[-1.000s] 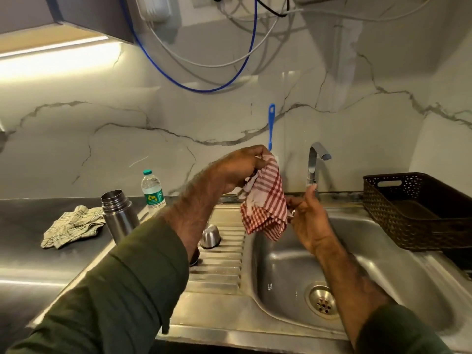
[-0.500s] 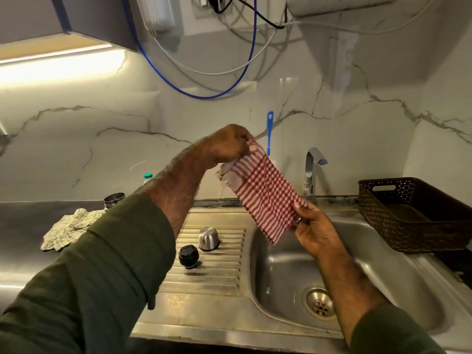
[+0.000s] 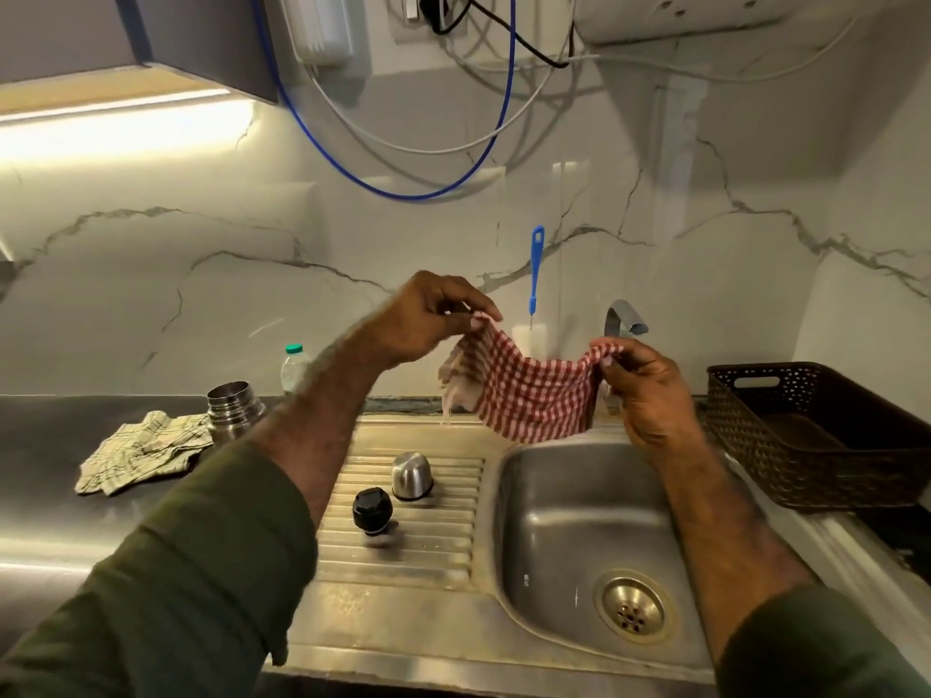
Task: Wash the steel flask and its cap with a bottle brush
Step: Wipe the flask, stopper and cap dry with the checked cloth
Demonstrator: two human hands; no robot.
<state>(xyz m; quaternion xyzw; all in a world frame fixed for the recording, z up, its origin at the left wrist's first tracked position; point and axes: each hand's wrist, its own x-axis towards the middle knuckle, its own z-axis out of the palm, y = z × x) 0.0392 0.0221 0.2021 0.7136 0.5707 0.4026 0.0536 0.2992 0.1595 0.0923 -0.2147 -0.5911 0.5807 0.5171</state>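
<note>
Steel counter (image 3: 45, 496) with inset sink (image 3: 564, 536) and ribbed drainboard (image 3: 443, 541). Marble-look backsplash behind, lit strip under a cabinet top left, blue and white cables hanging off wall sockets. Tap (image 3: 622, 322) at the sink's back edge.

Both arms raised over the sink's back edge, green sleeves pushed up. Left hand (image 3: 428, 319) pinches one top corner of a red-check cloth (image 3: 529, 390) between thumb and fingertips; right hand (image 3: 650, 390) pinches the opposite corner, fingers curled on it. Hands apart, cloth hangs spread between them in a sag, above the basin, not touching it.

Counts:
- 1 flask (image 3: 234, 408), upright, open-mouthed, on the counter left of the drainboard, partly behind the left forearm.
- 2 cap parts on the drainboard, just beside each other: steel cap (image 3: 412, 476) mouth-down, black stopper (image 3: 372, 511) in front of it.
- 1 brush (image 3: 535, 274), blue handle, upright against the backsplash, left of the tap.
- 2 cloths: the red one held, a crumpled beige cloth (image 3: 141, 450) touching the flask's left side.
- 1 water bottle (image 3: 294, 367), green lid, behind the flask.
- 1 dark basket (image 3: 816, 440) right of the sink.
</note>
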